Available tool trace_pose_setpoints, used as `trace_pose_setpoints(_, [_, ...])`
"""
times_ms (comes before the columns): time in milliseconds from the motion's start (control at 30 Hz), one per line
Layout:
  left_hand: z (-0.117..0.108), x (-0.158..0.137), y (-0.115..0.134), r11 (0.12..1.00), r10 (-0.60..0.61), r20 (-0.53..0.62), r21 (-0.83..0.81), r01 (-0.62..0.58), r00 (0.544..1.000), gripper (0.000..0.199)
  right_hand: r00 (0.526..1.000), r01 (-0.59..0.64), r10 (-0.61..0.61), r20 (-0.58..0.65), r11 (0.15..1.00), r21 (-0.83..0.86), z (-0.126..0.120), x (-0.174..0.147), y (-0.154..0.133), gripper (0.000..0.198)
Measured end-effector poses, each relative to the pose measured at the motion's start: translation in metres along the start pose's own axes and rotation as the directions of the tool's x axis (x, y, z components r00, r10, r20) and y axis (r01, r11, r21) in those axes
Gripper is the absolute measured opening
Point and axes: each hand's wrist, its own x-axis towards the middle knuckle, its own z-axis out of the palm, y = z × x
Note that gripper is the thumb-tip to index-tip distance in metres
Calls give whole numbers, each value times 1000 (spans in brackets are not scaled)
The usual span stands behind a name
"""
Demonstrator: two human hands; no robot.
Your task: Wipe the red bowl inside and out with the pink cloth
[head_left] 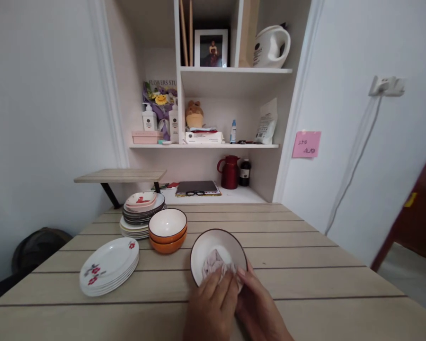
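A white-lined bowl (206, 246) with a dark rim is tilted toward me above the front of the table. My right hand (259, 300) grips its lower right rim, thumb on the edge and fingers beneath, partly hidden. Inside the bowl lies a crumpled pale pinkish cloth (213, 260). My left hand (213, 300) presses this cloth against the inner wall with its fingers together. To the left of the bowl stands a stack of orange bowls (168, 244) with white insides.
Oval white plates (110, 260) with red flowers are stacked at left. Behind them rises a mixed pile of plates and small dishes (144, 218), near a raised wooden shelf (120, 176). A red jug (229, 173) and a laptop (197, 187) sit at the back.
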Motion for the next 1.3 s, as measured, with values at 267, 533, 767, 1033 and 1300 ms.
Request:
trace_pose_setpoints(267, [24, -2, 35, 979, -185, -17, -95, 183, 983, 39, 997, -17, 18, -78, 1000, 14, -5, 2, 2, 40])
trace_pose_setpoints(533, [-6, 5, -1, 984, 61, 175, -175, -30, 983, 35, 998, -22, 28, -56, 995, 100, -9, 8, -3, 31])
trace_pose_setpoints(767, [-16, 0, -38, 977, 143, 150, -180, -116, 978, 34, 999, 37, -37, -34, 999, 10, -7, 8, 1, 45])
trace_pose_setpoints(1033, [-9, -8, -21, 993, 110, 115, -56, -104, 987, 36, 993, 114, -114, 21, 993, -23, -10, 3, -2, 83])
trace_pose_setpoints(1300, [-1, -9, -2, 999, 48, 25, 13, -49, 999, 38, 995, 101, -101, -3, 995, -19, -9, 2, -5, 82])
